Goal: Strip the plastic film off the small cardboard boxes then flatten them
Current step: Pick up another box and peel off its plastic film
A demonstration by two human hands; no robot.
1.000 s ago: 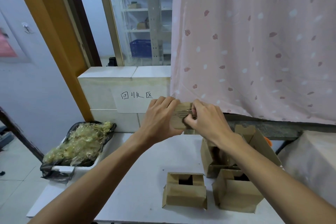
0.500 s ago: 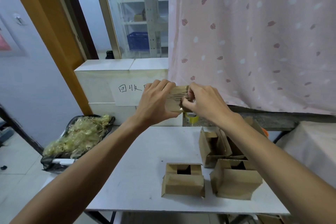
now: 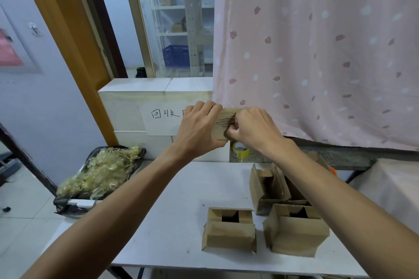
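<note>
One cardboard box (image 3: 223, 123) is held up in the air above the far edge of the table (image 3: 181, 210), between both hands and in front of a white block with a handwritten paper sign (image 3: 163, 120). The left hand (image 3: 199, 129) grips the box's left end, its fingers wrapped over the top and its back turned to the camera. The right hand (image 3: 254, 129) is curled tight against the box's right side, and its fingertips pinch the clear film (image 3: 222, 120), which shows as shiny wrinkles drawn across the near face toward that hand. On the table, near the front edge, stands an open box (image 3: 229, 231) with its top flaps folded inward around a dark square hole. Just beside it, toward the front right corner, stands a second open box (image 3: 294, 235) of the same kind. Behind these, toward the right edge, a third box (image 3: 267, 188) stands with its flaps up, partly hidden by the right forearm. A roll of yellowish tape (image 3: 240, 150) sits just past the table's far edge, below the hands. Off the left edge, a bin lined with a black bag (image 3: 68, 206) is heaped with crumpled film scraps (image 3: 102, 172). A pink patterned curtain (image 3: 317, 52) hangs behind the table on the right.
</note>
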